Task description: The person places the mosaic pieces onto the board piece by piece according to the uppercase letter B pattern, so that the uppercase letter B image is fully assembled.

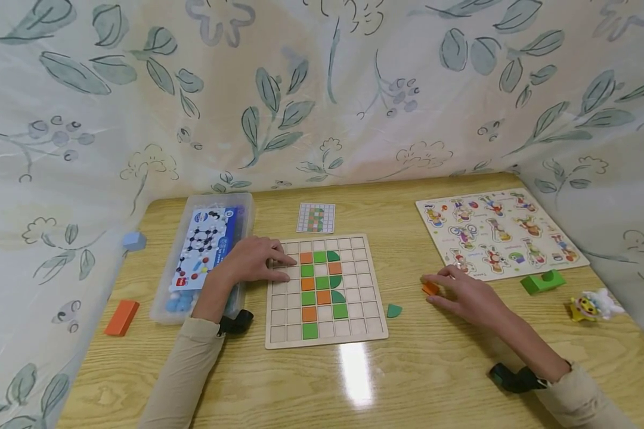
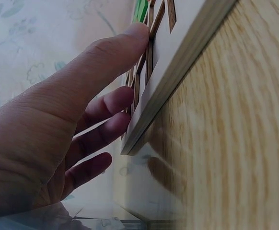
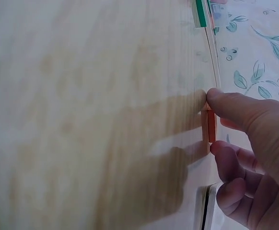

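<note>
A square wooden grid board [image 1: 356,326] lies at the middle of the table, with orange square tiles [image 1: 307,283], green square tiles [image 1: 340,310] and dark green quarter-circle tiles [image 1: 336,281] set in its cells. My left hand [image 1: 253,260] rests at the board's left side, fingers and thumb loosely extended over the empty cells. To the board's right, my right hand [image 1: 472,298] pinches an orange tile [image 3: 212,126] by its edges between thumb and fingers, low at the tabletop. One loose quarter-circle tile [image 1: 394,310] lies between the board and that hand.
Behind the board lies a small pattern card [image 1: 315,217]. A clear plastic box [image 1: 166,304] sits left, under my left forearm. Orange [image 1: 121,317] and blue blocks [image 1: 134,241] are farther left. At right are a picture puzzle board [image 1: 510,232], a green block [image 1: 543,282] and a small toy figure [image 1: 593,305].
</note>
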Available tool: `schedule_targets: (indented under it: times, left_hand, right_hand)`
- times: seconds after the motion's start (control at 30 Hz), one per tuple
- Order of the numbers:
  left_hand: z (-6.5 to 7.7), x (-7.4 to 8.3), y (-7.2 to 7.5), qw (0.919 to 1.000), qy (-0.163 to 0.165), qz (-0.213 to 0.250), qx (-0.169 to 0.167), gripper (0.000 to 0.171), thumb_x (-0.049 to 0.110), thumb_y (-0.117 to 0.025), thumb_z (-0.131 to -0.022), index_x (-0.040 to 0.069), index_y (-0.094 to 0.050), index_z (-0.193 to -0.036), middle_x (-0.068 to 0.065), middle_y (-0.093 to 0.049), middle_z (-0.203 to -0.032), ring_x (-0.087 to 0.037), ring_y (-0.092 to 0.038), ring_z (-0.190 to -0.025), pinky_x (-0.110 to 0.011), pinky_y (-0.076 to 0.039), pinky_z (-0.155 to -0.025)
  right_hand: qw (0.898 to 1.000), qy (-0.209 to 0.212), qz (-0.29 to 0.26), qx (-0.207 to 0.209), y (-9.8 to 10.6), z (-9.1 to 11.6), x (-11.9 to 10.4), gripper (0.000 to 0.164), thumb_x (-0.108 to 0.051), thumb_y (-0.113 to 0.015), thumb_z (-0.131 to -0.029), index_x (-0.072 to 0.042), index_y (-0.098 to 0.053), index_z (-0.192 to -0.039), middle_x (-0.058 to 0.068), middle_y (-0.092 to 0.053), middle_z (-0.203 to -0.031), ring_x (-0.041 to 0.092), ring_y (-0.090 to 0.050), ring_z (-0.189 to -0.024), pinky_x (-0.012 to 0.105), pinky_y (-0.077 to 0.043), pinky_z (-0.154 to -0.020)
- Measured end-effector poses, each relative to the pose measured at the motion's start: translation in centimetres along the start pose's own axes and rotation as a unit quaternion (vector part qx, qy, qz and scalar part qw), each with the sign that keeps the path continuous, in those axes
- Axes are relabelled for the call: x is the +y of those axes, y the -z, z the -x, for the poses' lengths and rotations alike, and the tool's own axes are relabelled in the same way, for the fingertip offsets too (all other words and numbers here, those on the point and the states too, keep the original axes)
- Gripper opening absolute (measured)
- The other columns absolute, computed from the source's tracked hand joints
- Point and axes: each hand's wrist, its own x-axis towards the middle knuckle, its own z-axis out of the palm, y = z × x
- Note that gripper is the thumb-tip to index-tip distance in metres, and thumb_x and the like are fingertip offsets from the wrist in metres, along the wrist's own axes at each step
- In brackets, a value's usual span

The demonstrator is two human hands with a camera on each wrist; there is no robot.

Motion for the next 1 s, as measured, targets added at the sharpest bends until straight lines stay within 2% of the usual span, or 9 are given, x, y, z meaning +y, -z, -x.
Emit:
schedule_targets:
  times: [0.4,0.7,0.87,1.0]
  left_hand:
    - [0.1,0.1,-0.2,0.9999,0.001,0.0,-0.013,0.038,0.059,-0.068,-0.081,0.043,-0.07,-0.115,0.014,-0.062,-0.091,-0.004,-0.041,-0.069,-0.024,-0.032,-0.067]
    - [0.2,0.0,-0.2,1.0,-0.001,0.002,-0.008,0.038,0.059,-0.068,-0.081,0.042,-0.071,-0.114,0.014,-0.062,-0.091,-0.004,-0.041,-0.068,-0.023,-0.033,-0.065]
    - [0.0,0.0,-0.1,0.9999,0.003,0.007,-0.011,0.038,0.059,-0.068,-0.081,0.042,-0.071,-0.114,0.014,-0.062,-0.091,-0.005,-0.042,-0.068,-0.023,-0.033,-0.064]
    - [-0.1,0.0,0.0,0.9999,0.008,0.007,-0.006,0.037,0.059,-0.069,-0.08,0.042,-0.071,-0.113,0.015,-0.062,-0.091,-0.005,-0.042,-0.068,-0.024,-0.034,-0.064]
  right_hand:
    - [1.0,0.001,-0.002,-0.005,-0.1,0.0,-0.2,0.038,-0.028,-0.073,-0.086,-0.017,-0.068,-0.123,0.003,-0.06,-0.101,0.005,-0.047,-0.071,0.02,-0.035,-0.056]
    - [1.0,0.015,-0.001,0.008,-0.1,0.1,-0.2,0.035,-0.024,-0.072,-0.087,-0.019,-0.069,-0.121,0.002,-0.059,-0.099,0.004,-0.046,-0.069,0.021,-0.035,-0.056]
    - [0.998,0.04,-0.019,0.039,-0.2,-0.2,-0.4,0.033,-0.019,-0.075,-0.084,-0.016,-0.072,-0.117,0.002,-0.06,-0.095,0.002,-0.043,-0.067,0.019,-0.034,-0.055]
    - [0.992,0.088,-0.051,0.076,0.1,-0.9,-1.8,0.033,-0.011,-0.079,-0.079,-0.013,-0.074,-0.111,0.002,-0.059,-0.093,-0.005,-0.035,-0.061,0.016,-0.033,-0.051]
